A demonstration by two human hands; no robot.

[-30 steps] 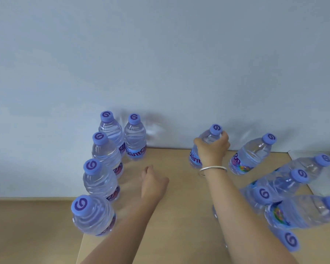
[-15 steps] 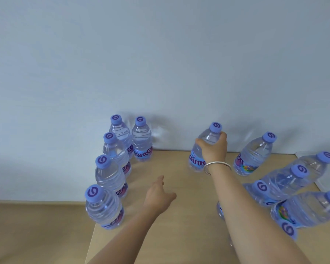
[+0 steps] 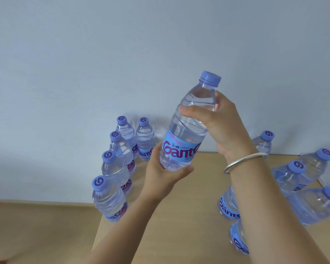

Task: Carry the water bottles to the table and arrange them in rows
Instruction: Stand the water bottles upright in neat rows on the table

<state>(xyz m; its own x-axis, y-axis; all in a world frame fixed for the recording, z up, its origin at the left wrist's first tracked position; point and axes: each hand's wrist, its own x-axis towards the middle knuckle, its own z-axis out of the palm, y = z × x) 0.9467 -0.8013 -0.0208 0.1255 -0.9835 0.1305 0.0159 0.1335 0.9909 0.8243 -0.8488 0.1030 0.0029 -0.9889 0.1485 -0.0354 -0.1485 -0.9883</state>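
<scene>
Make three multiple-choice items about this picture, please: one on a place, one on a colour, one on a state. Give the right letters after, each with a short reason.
1. Where is the bottle that both hands hold?
A. Standing on the table
B. Lifted above the table
C. Lying on the floor

2. What colour are the bottle caps?
A. Red
B. Green
C. Purple-blue

3. How are the five bottles at the left edge of the table?
A. Upright, caps on
B. Lying on their sides
C. Open, without caps

Answers:
1 B: the held bottle is in the air over the table, the left hand under its base and the right hand round its upper part.
2 C: every cap in view is purple-blue.
3 A: the left bottles stand upright with caps on.
</scene>
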